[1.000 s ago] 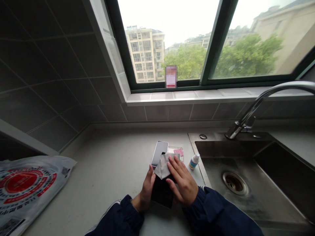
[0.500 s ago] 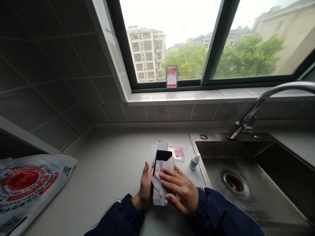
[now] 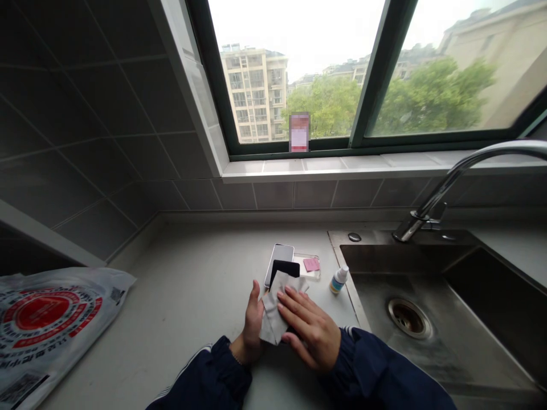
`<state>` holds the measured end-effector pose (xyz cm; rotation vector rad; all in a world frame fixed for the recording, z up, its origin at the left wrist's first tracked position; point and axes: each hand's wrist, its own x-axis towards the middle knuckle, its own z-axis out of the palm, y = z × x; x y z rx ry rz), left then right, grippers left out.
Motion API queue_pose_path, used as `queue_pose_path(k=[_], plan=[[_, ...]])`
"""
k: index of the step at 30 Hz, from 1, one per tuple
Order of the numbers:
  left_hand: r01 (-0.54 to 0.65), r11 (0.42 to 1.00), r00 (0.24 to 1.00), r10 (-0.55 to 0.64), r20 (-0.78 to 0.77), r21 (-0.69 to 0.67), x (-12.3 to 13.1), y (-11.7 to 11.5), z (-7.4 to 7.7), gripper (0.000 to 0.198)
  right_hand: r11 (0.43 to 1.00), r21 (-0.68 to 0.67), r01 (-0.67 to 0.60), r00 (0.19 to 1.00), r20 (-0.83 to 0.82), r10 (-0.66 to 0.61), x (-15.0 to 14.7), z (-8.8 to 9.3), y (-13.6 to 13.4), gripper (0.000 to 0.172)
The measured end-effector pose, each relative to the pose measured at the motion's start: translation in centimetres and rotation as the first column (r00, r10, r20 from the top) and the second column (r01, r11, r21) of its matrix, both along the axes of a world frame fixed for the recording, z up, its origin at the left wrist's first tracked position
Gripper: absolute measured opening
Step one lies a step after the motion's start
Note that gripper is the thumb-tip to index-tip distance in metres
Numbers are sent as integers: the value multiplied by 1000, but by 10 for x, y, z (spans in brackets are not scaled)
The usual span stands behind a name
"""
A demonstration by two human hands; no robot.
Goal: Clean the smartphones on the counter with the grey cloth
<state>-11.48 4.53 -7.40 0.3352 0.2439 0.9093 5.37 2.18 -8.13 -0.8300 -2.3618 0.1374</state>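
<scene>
Cloth (image 3: 273, 312): now slightly higher on black phone (image 3: 285, 266), wiping seemingly underway; right hand (image 3: 316, 330), fingers flat, together; left hand (image 3: 253, 323), finger state hidden.

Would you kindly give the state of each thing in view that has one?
black phone: mostly covered
cloth: creased, over the black phone
left hand: thumb raised, at the black phone's edge
right hand: flat on the cloth
silver phone: lying flat, partly hidden
bottle: upright, capped
clear case: lying flat
pink slip: on the clear case
bag: lying flat
tap: flow cannot be seen
</scene>
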Motion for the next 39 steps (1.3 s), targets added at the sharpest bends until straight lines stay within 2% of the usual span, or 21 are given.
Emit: queue_pose_path(k=[4,7,11,16,19,22,29,34,36,39], plan=[[19,999,999,-20,-34,-44,-2,-2,4,82,994,9,-112,993,-22,112,-3,5,-7,41],[-11,998,998,7,-58,-64,-3,-2,4,86,982,7,-189,981,-30,189,-6,8,-13,37],[-53,996,995,48,-84,-65,-4,-1,5,85,978,12,-210,976,-59,210,-9,4,-15,31],[9,995,998,-14,-56,-95,-2,-1,3,92,982,23,-186,980,-68,188,-12,-3,-13,34],[74,989,996,-80,-41,-127,-2,-2,0,98,984,14,-180,983,-19,180,-13,-4,-12,40],[101,989,994,-106,-41,-105,-2,-3,-2,96,988,0,-154,987,34,154,-12,-3,-10,47],[-6,999,997,9,-75,39,-1,-6,-9,75,998,-31,52,993,111,-48,-5,-6,-2,69],[-16,996,997,22,-69,87,2,-5,-12,70,989,-44,143,986,94,-139,-2,-11,3,70],[-24,996,998,29,-64,87,2,-5,-12,70,987,-39,156,985,80,-153,-2,-11,2,70],[-30,999,996,33,-88,27,1,-6,-10,72,995,-30,98,992,82,-95,-4,-9,-1,65]])
